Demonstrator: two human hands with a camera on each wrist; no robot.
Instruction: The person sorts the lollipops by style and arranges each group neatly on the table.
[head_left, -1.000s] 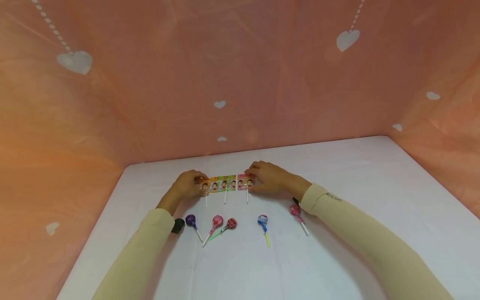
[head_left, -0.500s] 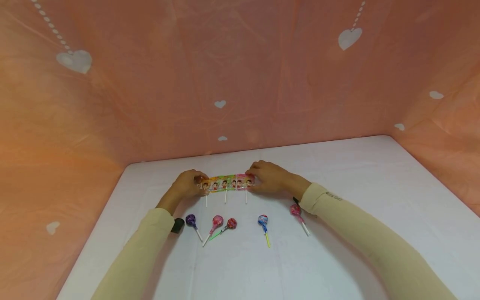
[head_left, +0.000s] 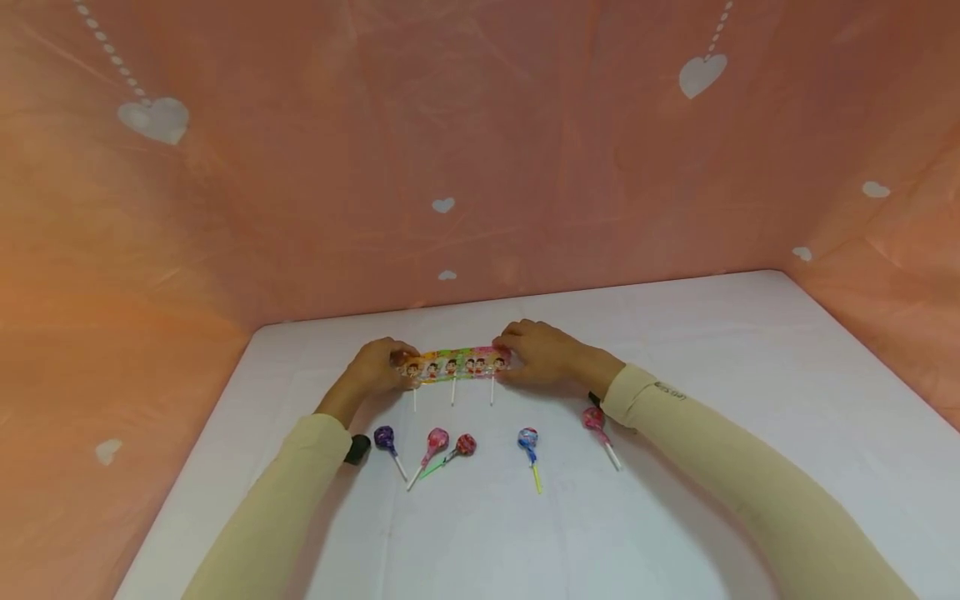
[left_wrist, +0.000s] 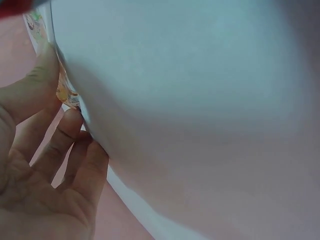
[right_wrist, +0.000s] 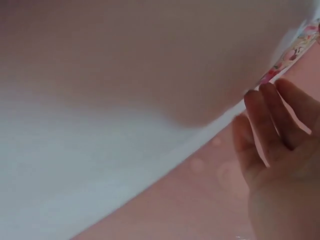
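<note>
Three flat wrapped lollipops lie side by side in a row at the back of the table in the head view: an orange lollipop [head_left: 426, 367], a green lollipop [head_left: 453, 367] and a pink lollipop [head_left: 487, 362]. Their white sticks point toward me. My left hand [head_left: 372, 367] holds the orange one at its outer end, thumb and fingers at opposite edges. At the other end, my right hand [head_left: 547, 354] holds the pink one, which meets the green wrapper. The right wrist view shows the fingertips near a pink wrapper [right_wrist: 270, 76]; the thumb is hidden there.
Nearer me on the white table [head_left: 465, 542] lie a purple round lollipop [head_left: 384, 437], a pink round lollipop [head_left: 437, 439], a red one [head_left: 466, 444], a blue one [head_left: 528, 437] and another pink one [head_left: 592, 418]. A peach curtain [head_left: 495, 167] stands behind.
The pink flat lollipop has slid left with my right hand, closing the gap to the green one. My left hand stays on the orange lollipop, and the round lollipops lie as before.
</note>
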